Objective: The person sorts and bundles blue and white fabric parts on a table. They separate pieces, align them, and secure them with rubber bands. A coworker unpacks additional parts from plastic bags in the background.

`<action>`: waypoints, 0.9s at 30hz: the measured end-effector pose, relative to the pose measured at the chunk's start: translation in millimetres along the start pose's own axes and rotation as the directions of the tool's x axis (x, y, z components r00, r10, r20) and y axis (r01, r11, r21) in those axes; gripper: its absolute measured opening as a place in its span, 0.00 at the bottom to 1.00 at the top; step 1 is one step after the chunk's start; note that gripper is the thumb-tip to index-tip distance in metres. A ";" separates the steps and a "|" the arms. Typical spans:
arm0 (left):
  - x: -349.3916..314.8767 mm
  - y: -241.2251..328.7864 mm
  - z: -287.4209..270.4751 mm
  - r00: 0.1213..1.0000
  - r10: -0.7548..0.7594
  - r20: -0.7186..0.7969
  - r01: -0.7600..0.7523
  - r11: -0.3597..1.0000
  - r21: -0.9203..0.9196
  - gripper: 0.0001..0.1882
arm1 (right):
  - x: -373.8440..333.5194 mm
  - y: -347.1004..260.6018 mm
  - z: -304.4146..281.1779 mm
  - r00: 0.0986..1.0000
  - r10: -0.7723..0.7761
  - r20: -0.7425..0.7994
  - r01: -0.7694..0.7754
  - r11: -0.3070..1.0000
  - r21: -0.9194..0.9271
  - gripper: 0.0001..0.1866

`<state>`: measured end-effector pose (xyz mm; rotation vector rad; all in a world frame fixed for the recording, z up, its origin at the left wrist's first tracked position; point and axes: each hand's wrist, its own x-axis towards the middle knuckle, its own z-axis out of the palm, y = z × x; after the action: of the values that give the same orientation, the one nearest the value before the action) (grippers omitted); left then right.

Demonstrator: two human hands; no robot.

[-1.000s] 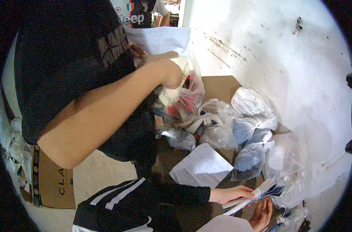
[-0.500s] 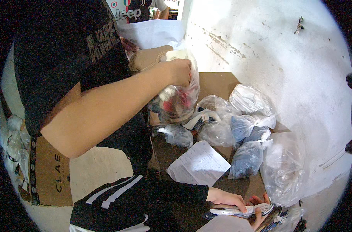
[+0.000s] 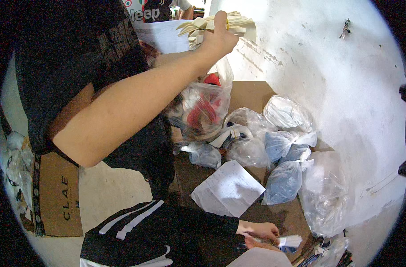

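- The small white bundle [image 3: 290,241] sits at the near edge of the cardboard [image 3: 249,95], between my two hands. A moment ago I had a wider, flatter stack there, so I judge I am down to one piece of it.
- My left hand [image 3: 256,230] has its fingers curled down and closed on the near end of that bundle. It has barely shifted from where it was.
- My right hand [image 3: 261,245] lies just under the left and is mostly hidden. I cannot tell whether it grips or lies open.
- Just beyond my hands lies a written sheet of paper [image 3: 228,189], flat on the cardboard and in the same place as before.
- To the right of the sheet are bags of blue cloth [image 3: 283,180] and a big clear bag [image 3: 325,196], against the white wall [image 3: 327,66].
- The clearest change is the co-worker's hand [image 3: 218,38]. It was gripping the bag with red things [image 3: 203,109] and is now raised far above it, closed on a banded bunch of pale strips [image 3: 212,24].
- That bag now sags among the other bags on the far side of the cardboard, and the raised hand is no longer on it.
- A brown cardboard box [image 3: 56,200] stands on the floor at the left, well apart from my hands.
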<state>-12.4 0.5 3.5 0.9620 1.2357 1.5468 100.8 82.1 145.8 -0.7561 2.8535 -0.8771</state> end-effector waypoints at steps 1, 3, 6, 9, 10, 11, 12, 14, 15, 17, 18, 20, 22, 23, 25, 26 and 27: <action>1.0 -0.1 -1.0 0.999 -0.029 -0.018 0.026 0.989 -0.144 0.24 | -2.5 5.1 -3.6 0.998 -0.062 -0.019 0.063 0.997 0.037 0.29; 2.7 3.6 -6.0 0.995 -0.092 -0.050 0.059 0.892 -0.448 0.25 | -19.2 26.4 -10.1 0.975 -0.113 -0.192 0.144 0.977 0.157 0.31; 16.8 -3.0 -21.5 0.994 -0.033 -0.107 -0.047 0.748 -0.662 0.31 | -53.8 54.5 15.2 0.479 0.275 -0.834 0.289 0.847 0.445 0.33; 17.5 10.7 -30.3 0.991 0.010 -0.133 -0.099 0.723 -0.684 0.27 | -40.9 66.3 32.3 0.069 0.593 -0.802 0.413 0.715 0.564 0.36; 12.9 17.4 -29.1 0.994 0.020 -0.106 -0.088 0.717 -0.691 0.25 | -38.2 72.1 44.2 0.143 0.640 -0.755 0.388 0.665 0.638 0.37; 8.8 24.8 -27.8 0.997 0.034 -0.075 -0.076 0.713 -0.697 0.24 | -31.9 76.0 59.5 0.230 0.675 -0.701 0.346 0.616 0.707 0.38; 4.7 27.0 -24.6 0.999 0.038 -0.019 -0.041 0.728 -0.685 0.23 | -27.8 77.8 74.7 0.307 0.711 -0.633 0.290 0.563 0.774 0.38; 0.7 20.3 -19.1 0.995 -0.001 0.104 0.061 0.817 -0.574 0.21 | -19.9 86.9 89.8 0.447 0.717 -0.535 0.187 0.510 0.840 0.40; 0.1 13.4 -16.1 0.985 -0.026 0.171 0.108 0.862 -0.495 0.20 | -24.8 96.5 82.7 0.499 0.683 -0.533 0.144 0.541 0.829 0.38; 2.5 6.8 -12.6 0.955 -0.076 0.287 0.176 0.923 -0.342 0.19 | -25.7 95.5 66.8 0.566 0.632 -0.530 0.109 0.580 0.808 0.33; 3.3 4.4 -13.8 0.938 -0.102 0.331 0.199 0.941 -0.274 0.18 | -29.5 90.3 57.6 0.585 0.614 -0.530 0.117 0.584 0.804 0.29; 9.7 0.8 -15.5 0.901 -0.152 0.406 0.228 0.963 -0.145 0.16 | -31.7 70.7 33.8 0.607 0.584 -0.539 0.132 0.595 0.793 0.23; 1.8 0.6 -16.7 0.894 -0.194 0.404 0.240 0.969 -0.065 0.15 | -31.2 62.2 18.4 0.694 0.529 -0.488 0.056 0.636 0.769 0.26; 4.4 -0.6 -17.0 0.900 -0.179 0.398 0.220 0.974 -0.059 0.14 | -32.1 59.5 11.5 0.724 0.511 -0.463 0.008 0.666 0.746 0.27; 0.3 1.1 -9.6 0.922 -0.127 0.367 0.173 0.980 -0.096 0.11 | -30.2 49.4 -2.4 0.746 0.498 -0.442 -0.145 0.770 0.622 0.24; 1.5 -1.8 -9.8 0.947 -0.085 0.311 0.067 0.996 0.067 0.11 | -28.7 45.9 -2.6 0.809 0.424 -0.407 -0.181 0.839 0.514 0.21; 3.8 -6.3 -11.4 0.964 -0.031 0.264 -0.032 0.972 0.232 0.11 | -27.0 40.2 0.7 0.864 0.355 -0.357 -0.204 0.895 0.396 0.18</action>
<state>-23.1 1.6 -4.7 1.2781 1.2402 1.2403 107.1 123.3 121.1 -0.0987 2.8995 -1.5979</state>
